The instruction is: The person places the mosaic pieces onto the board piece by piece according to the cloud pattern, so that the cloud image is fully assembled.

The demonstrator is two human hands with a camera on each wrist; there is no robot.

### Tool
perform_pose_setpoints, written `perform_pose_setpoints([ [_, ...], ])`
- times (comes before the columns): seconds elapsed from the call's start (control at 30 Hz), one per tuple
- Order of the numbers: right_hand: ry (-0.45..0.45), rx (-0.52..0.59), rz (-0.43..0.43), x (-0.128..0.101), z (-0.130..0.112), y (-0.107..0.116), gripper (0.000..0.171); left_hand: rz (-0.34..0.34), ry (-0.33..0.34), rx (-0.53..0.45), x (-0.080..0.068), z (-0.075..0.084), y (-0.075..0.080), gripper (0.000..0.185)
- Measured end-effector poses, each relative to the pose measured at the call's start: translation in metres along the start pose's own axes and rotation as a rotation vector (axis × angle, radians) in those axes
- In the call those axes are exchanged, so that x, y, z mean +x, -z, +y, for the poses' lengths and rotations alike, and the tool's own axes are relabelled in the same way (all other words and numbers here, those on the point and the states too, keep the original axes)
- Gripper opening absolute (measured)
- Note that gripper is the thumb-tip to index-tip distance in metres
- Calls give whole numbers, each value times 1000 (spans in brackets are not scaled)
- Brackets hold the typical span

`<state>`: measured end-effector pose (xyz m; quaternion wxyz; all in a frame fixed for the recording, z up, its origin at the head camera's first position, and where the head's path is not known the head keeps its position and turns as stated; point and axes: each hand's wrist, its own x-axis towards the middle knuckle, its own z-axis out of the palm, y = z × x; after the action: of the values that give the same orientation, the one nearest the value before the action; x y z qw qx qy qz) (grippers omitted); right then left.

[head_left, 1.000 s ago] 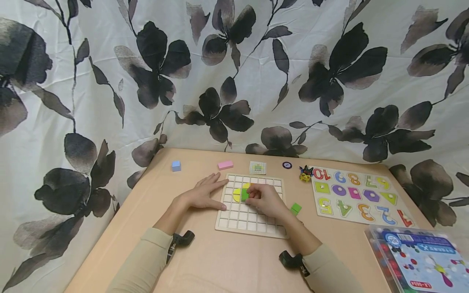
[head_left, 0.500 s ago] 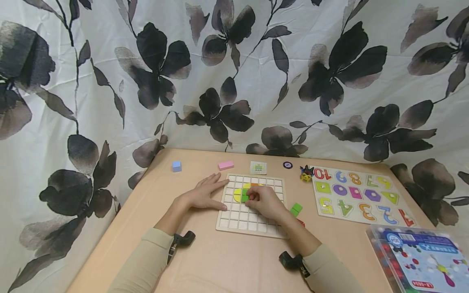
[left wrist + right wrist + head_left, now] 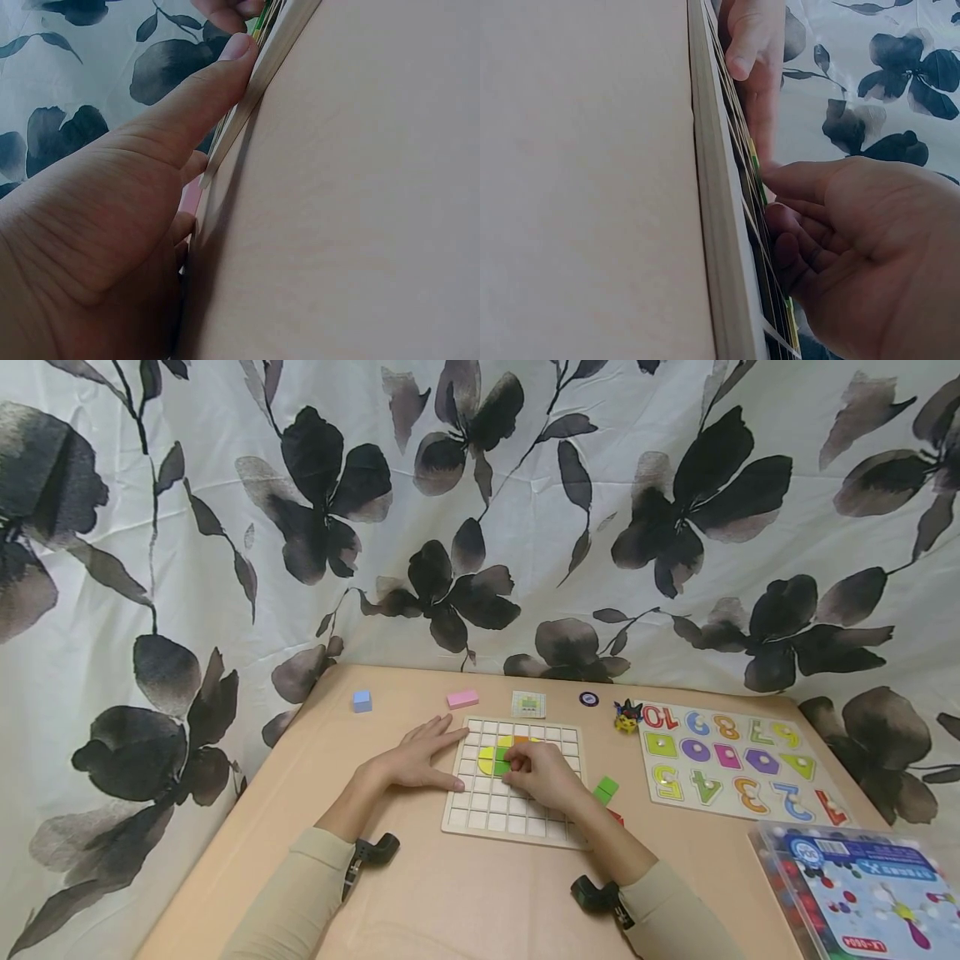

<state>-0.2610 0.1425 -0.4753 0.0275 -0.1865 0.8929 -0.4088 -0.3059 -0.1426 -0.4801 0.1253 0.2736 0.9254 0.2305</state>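
Note:
My left hand (image 3: 420,756) lies with fingers spread at the left edge of a white grid board (image 3: 480,820), its thumb on the rim. Over the middle of the board, my right hand (image 3: 551,774) has curled fingers, with thumb and fingertips pinching a green tile (image 3: 501,761) set low in the grid. Yellow pieces (image 3: 486,760) sit beside that tile, and an orange piece (image 3: 521,739) shows behind the fingers. In the right wrist view, the right thumb (image 3: 802,178) meets the green tile's edge. The right hand hides part of the grid.
Right of the board lie a green block (image 3: 606,789) and a partly hidden red piece (image 3: 617,817). Behind it are a blue cube (image 3: 362,701), pink block (image 3: 462,698), pattern card (image 3: 528,703), dark disc (image 3: 588,698) and small figure (image 3: 627,716). A number puzzle (image 3: 720,760) and plastic case (image 3: 862,893) stand right.
Both hands stay almost in place. More of the red piece beside the right forearm shows than one second ago.

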Motion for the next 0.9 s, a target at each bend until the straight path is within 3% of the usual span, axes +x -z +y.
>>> perform_pose_setpoints([
  [0.3,35,10,23,-3,-7,10,27,1,-1,3,-1,0,0,106],
  [0.57,95,-26,67,-9,-19,32,31,4,-5,0,-1,1,2,105],
  [0.9,96,-39,118,-17,-13,63,34,7,-4,0,1,-1,0,106],
])
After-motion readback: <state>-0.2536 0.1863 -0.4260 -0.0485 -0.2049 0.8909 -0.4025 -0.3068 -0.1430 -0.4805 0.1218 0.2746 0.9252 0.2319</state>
